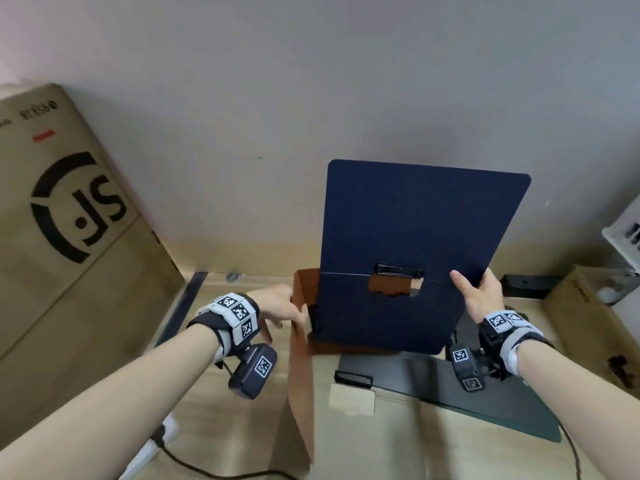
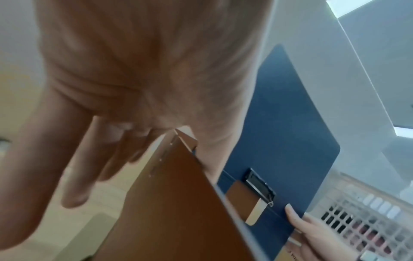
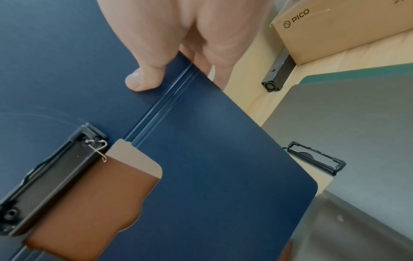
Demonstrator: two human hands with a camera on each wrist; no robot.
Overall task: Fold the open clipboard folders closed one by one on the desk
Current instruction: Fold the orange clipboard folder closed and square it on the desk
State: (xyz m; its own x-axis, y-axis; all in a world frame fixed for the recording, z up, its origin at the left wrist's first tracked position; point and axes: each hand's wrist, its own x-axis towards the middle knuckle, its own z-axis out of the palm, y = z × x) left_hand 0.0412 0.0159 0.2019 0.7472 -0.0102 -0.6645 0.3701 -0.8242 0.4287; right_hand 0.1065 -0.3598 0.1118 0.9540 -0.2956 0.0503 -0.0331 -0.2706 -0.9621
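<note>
A navy blue clipboard folder [image 1: 415, 220] stands open and upright above the desk, its black clip [image 1: 398, 270] at the fold. My right hand [image 1: 481, 292] pinches its right edge by the fold line, thumb [image 3: 143, 79] on the front and the other fingers behind. A brown folder [image 1: 301, 375] stands on edge to the left of and behind the blue one and shows through the blue folder's cut-out [image 3: 89, 194]. My left hand [image 1: 280, 306] holds the brown folder's top corner [image 2: 178, 139], thumb on the blue folder's side and fingers on the other.
A dark grey folder [image 1: 485, 386] with a black clip [image 3: 317, 159] lies flat on the wooden desk [image 1: 225, 427], partly over a beige one [image 1: 363, 427]. A large cardboard box [image 1: 69, 237] stands left, a PICO box [image 3: 335, 31] right. A power strip and cable [image 1: 152, 445] lie front left.
</note>
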